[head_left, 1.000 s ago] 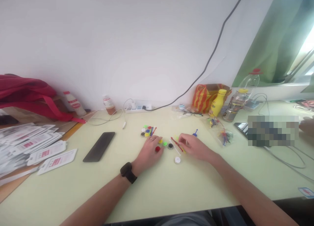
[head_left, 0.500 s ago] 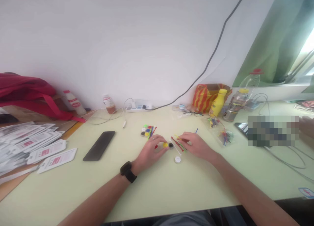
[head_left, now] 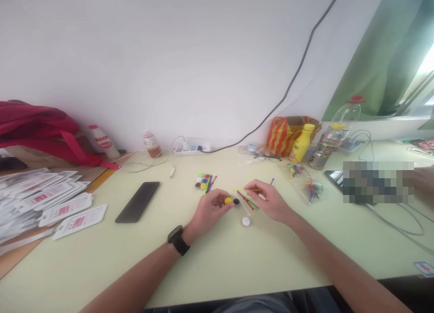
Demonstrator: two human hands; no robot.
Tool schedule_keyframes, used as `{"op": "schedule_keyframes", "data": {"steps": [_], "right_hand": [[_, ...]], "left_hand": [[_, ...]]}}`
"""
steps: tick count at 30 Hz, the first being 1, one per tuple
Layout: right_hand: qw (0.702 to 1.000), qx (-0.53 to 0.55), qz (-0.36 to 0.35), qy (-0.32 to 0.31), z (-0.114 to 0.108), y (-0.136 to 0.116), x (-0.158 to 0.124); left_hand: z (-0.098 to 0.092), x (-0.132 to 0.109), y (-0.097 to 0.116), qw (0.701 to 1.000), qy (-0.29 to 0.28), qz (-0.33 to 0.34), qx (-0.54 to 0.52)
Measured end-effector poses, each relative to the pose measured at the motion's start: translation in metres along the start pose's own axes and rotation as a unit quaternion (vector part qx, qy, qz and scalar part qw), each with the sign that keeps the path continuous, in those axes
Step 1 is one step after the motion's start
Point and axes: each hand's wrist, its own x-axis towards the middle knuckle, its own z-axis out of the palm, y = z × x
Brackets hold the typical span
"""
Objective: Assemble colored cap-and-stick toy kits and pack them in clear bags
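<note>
My left hand (head_left: 210,211), with a watch on its wrist, curls its index finger and thumb around a small yellow disc (head_left: 228,201). A black disc (head_left: 236,201) is right by the thumb tip. My right hand (head_left: 266,200) pinches a thin yellow stick (head_left: 239,190), whose end points left above the discs. Beneath and beside the right fingers lie a white stick (head_left: 244,206), a red stick (head_left: 249,205) and a partly covered green one. A white disc (head_left: 246,221) rests nearer to me. Behind the right hand a blue stick (head_left: 272,182) pokes out.
Several coloured discs (head_left: 202,181) and sticks (head_left: 210,182) lie beyond my left hand. A phone (head_left: 137,202) and card holders (head_left: 79,221) are on the left. Bagged small parts (head_left: 309,189), a yellow bottle (head_left: 302,143) and a striped bag (head_left: 280,136) stand right. Another person's hand (head_left: 425,179) shows far right.
The yellow stick in my right hand has shifted left and lies flatter, its end nearer the discs. My left hand has barely moved.
</note>
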Motion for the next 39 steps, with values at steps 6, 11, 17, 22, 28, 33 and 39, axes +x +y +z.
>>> {"op": "schedule_keyframes", "data": {"steps": [6, 11, 17, 22, 28, 33, 39], "right_hand": [[0.995, 0.087, -0.023, -0.048, 0.021, -0.008, -0.002], [0.995, 0.093, -0.008, -0.044, 0.031, -0.003, -0.004], [0.998, 0.056, 0.001, -0.023, 0.031, -0.001, -0.004], [0.999, 0.043, 0.003, -0.029, 0.029, 0.000, -0.004], [1.000, 0.015, 0.006, -0.024, 0.022, 0.000, -0.002], [0.994, 0.091, 0.036, -0.038, 0.014, 0.000, 0.001], [0.992, 0.099, 0.054, -0.050, 0.014, 0.000, 0.002]], "left_hand": [[0.003, -0.002, 0.010, 0.996, -0.029, -0.021, -0.087], [0.002, -0.005, 0.016, 0.995, -0.056, -0.012, -0.080], [0.003, -0.005, 0.013, 0.997, -0.052, 0.000, -0.055], [0.003, -0.006, 0.015, 0.998, -0.045, 0.049, -0.001], [0.000, -0.006, 0.014, 0.994, -0.031, 0.082, 0.066], [-0.002, -0.006, 0.014, 0.990, -0.028, 0.091, 0.101], [-0.002, -0.008, 0.021, 0.990, -0.058, 0.103, 0.076]]}}
